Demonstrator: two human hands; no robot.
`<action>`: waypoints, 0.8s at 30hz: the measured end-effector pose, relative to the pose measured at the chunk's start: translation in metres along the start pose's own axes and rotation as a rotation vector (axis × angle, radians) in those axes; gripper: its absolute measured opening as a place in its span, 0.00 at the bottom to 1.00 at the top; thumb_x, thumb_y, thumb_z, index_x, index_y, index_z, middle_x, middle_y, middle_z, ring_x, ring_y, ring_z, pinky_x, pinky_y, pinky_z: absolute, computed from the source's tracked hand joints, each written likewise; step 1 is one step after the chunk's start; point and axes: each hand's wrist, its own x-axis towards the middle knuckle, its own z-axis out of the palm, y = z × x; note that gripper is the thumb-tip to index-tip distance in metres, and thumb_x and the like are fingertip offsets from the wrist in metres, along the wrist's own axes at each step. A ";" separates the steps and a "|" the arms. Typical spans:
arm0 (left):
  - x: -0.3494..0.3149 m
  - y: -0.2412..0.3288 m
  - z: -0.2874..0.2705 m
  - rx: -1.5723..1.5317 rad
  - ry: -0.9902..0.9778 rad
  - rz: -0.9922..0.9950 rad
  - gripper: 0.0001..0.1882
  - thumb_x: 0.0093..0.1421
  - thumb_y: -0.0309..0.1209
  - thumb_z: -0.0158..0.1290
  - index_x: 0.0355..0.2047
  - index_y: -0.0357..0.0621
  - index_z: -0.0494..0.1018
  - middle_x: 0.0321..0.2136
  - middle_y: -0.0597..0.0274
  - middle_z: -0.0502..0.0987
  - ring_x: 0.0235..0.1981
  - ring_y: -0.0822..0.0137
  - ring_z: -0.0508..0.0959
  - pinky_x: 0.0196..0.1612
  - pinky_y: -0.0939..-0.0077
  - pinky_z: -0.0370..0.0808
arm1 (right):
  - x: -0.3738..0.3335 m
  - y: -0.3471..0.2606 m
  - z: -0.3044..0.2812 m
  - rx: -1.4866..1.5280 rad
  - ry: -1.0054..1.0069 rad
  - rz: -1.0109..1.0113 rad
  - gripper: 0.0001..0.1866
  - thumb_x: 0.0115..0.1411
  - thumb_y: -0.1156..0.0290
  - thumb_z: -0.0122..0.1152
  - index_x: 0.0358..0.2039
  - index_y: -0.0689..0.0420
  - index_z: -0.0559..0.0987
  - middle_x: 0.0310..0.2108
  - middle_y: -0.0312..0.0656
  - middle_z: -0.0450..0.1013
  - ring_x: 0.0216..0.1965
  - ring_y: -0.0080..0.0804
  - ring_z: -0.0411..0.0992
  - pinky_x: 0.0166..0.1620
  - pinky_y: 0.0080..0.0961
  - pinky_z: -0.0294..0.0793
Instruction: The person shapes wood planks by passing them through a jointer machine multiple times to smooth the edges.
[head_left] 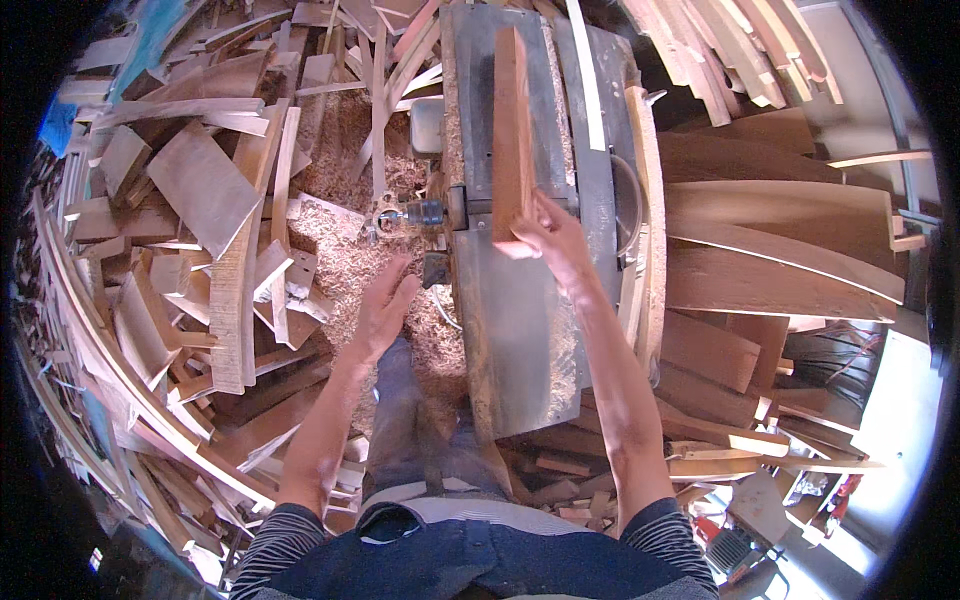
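A long reddish-brown wooden board (511,130) lies lengthwise over the metal bed of a jointer-like woodworking machine (520,330). My right hand (553,240) grips the board's near end, thumb and fingers closed round its right edge. My left hand (387,305) is off the machine's left side, holding nothing, its fingers loosely stretched out. Just beyond it, a drill-type chuck (424,212) sticks out of the machine's side. The board covers part of the slot across the bed, so the cutter cannot be made out.
Wood shavings (345,270) cover the floor left of the machine. Offcuts (205,185) are heaped further left. Wide brown planks (775,205) lie stacked to the right. A pale strip (588,85) rests along the machine's fence. More boards (715,50) stick out at the far right.
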 end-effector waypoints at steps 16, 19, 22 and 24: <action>-0.047 0.033 0.169 -1.023 -0.083 -0.502 0.33 0.71 0.59 0.49 0.57 0.41 0.73 0.49 0.57 0.80 0.49 0.61 0.80 0.53 0.63 0.80 | -0.356 0.144 -0.004 1.010 -0.234 0.241 0.47 0.55 0.51 0.78 0.68 0.65 0.70 0.66 0.45 0.71 0.65 0.34 0.69 0.67 0.35 0.66; -0.074 0.017 0.191 -0.955 -0.064 -0.462 0.31 0.71 0.58 0.51 0.57 0.41 0.73 0.49 0.59 0.80 0.50 0.63 0.79 0.53 0.66 0.79 | -0.385 0.170 -0.014 1.057 -0.115 0.443 0.41 0.59 0.52 0.75 0.66 0.64 0.73 0.59 0.42 0.76 0.59 0.32 0.73 0.61 0.32 0.71; -0.085 -0.007 0.212 -0.899 0.034 -0.418 0.29 0.72 0.54 0.52 0.58 0.40 0.71 0.49 0.60 0.79 0.48 0.66 0.79 0.51 0.68 0.79 | -0.418 0.194 -0.019 0.847 0.012 0.530 0.36 0.62 0.52 0.71 0.64 0.61 0.75 0.50 0.36 0.78 0.49 0.26 0.76 0.53 0.30 0.74; -0.089 -0.020 0.221 -0.796 0.027 -0.357 0.28 0.73 0.52 0.52 0.58 0.39 0.70 0.48 0.61 0.78 0.48 0.68 0.78 0.52 0.69 0.77 | -0.431 0.200 -0.019 0.744 0.049 0.549 0.33 0.64 0.55 0.70 0.64 0.61 0.75 0.48 0.36 0.78 0.45 0.23 0.76 0.49 0.28 0.75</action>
